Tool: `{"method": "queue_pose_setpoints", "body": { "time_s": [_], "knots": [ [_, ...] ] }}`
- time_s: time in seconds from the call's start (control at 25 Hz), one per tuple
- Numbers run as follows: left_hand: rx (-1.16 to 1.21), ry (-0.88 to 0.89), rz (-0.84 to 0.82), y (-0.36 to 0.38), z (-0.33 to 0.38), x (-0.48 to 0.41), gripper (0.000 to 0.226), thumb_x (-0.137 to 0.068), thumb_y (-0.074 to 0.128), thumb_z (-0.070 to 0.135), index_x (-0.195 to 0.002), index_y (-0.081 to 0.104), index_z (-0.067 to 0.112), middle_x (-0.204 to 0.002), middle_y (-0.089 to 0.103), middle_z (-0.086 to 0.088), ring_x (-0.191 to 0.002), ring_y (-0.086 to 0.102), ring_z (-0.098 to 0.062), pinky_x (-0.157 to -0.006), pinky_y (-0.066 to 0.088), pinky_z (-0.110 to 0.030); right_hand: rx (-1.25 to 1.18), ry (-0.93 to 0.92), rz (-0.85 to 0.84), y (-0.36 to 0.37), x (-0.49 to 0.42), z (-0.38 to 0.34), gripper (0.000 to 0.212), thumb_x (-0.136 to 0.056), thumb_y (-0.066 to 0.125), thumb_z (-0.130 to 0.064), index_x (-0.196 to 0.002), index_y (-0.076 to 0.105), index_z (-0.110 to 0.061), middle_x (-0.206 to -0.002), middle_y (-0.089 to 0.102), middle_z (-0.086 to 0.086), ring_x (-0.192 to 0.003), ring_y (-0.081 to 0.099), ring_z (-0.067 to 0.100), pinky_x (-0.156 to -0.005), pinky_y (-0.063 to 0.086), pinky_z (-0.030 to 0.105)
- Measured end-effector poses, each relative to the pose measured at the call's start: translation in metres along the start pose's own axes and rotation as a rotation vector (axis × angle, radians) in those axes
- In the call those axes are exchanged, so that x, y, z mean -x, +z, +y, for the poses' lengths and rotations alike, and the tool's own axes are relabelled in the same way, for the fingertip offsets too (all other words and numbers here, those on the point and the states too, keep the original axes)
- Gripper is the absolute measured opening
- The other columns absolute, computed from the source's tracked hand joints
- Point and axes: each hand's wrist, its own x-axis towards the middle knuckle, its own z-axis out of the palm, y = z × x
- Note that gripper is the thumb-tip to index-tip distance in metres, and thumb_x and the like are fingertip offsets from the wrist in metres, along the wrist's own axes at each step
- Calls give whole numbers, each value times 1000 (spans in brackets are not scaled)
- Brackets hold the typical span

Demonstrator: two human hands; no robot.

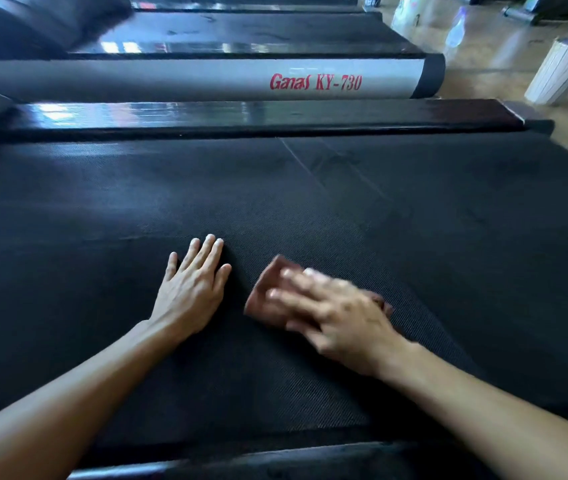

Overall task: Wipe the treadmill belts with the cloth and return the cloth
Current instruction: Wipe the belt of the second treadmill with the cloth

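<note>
A wide black textured treadmill belt (310, 202) fills most of the view. My left hand (192, 289) lies flat on it, palm down, fingers spread, holding nothing. Just to its right, my right hand (331, 313) presses a folded reddish-brown cloth (265, 296) onto the belt; the hand is motion-blurred and covers most of the cloth. Only the cloth's left part and a sliver at the right show.
A glossy black side rail (241, 116) borders the belt's far edge. Beyond it lies a grey treadmill frame labelled "Ganas KY-730" (315, 82) and another belt (241, 32). A white slatted bin (559, 72) and a plastic bottle (455, 29) stand on the floor at the upper right.
</note>
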Motion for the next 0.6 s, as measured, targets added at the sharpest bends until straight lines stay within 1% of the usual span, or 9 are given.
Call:
{"method": "queue_pose_setpoints", "body": {
  "time_s": [0.08, 0.12, 0.2, 0.28, 0.36, 0.44, 0.48, 0.52, 0.6],
  "knots": [
    [-5, -49, -1, -1, -6, -13, 57, -103, 23, 43, -155, 12, 24, -161, 2, 11, -148, -5, -9, -121, -3, -37, -40, 464, -35, 3, -28, 3, 50, -96, 41, -54, -145, 33, -49, -160, 22, -11, -144, 30, 23, -113, 27, 40],
    [-16, -65, -2, -2, -8, -20, 56, -103, 23, 43, -155, 12, 24, -162, 3, 10, -148, -4, -9, -121, -2, -37, -17, 506, -14, 8, -34, -7, 51, -95, 40, -53, -145, 32, -49, -160, 22, -11, -144, 30, 24, -113, 26, 41],
    [-17, -71, 5, -3, -14, -36, 56, -103, 24, 43, -155, 14, 24, -162, 5, 10, -149, -1, -9, -121, 0, -37, -4, 200, 72, 16, -29, -29, 50, -93, 39, -53, -143, 38, -47, -157, 31, -9, -140, 38, 25, -110, 33, 42],
    [-13, -55, 20, -4, -21, -55, 55, -103, 25, 42, -154, 17, 25, -161, 8, 10, -149, 1, -9, -120, 2, -37, -47, -176, 5, 17, -23, -15, 49, -94, 39, -54, -142, 39, -47, -155, 35, -10, -139, 40, 22, -109, 35, 39],
    [-27, -30, 27, -2, -27, -69, 54, -103, 26, 42, -154, 19, 26, -161, 11, 11, -149, 4, -9, -120, 3, -38, -13, -70, 14, 16, -47, 20, 48, -94, 39, -55, -142, 41, -47, -155, 35, -10, -139, 40, 21, -110, 37, 40],
    [-65, -9, 81, 2, -29, -75, 54, -103, 28, 43, -153, 24, 24, -160, 17, 9, -149, 11, -13, -120, 8, -38, -8, 443, 11, 15, -80, 42, 50, -95, 40, -54, -145, 34, -48, -159, 26, -11, -142, 33, 21, -113, 31, 42],
    [-85, 7, 115, 4, -29, -78, 53, -102, 29, 43, -152, 27, 23, -159, 21, 7, -148, 15, -15, -119, 11, -38, 29, 541, -8, 17, -87, 41, 52, -96, 41, -53, -146, 30, -48, -160, 20, -13, -144, 29, 21, -114, 28, 42],
    [-99, 20, 131, 4, -29, -82, 53, -102, 31, 43, -151, 30, 23, -159, 25, 6, -147, 18, -17, -119, 13, -38, 33, 506, -4, 19, -88, 35, 52, -96, 40, -53, -147, 30, -48, -161, 19, -13, -145, 27, 21, -114, 26, 41],
    [-100, 32, 116, 3, -28, -90, 54, -101, 33, 44, -151, 30, 23, -158, 25, 5, -147, 19, -17, -118, 14, -37, 23, 111, 28, 22, -68, 20, 50, -95, 37, -55, -145, 34, -48, -159, 25, -13, -143, 32, 21, -113, 30, 40]
  ]
}}
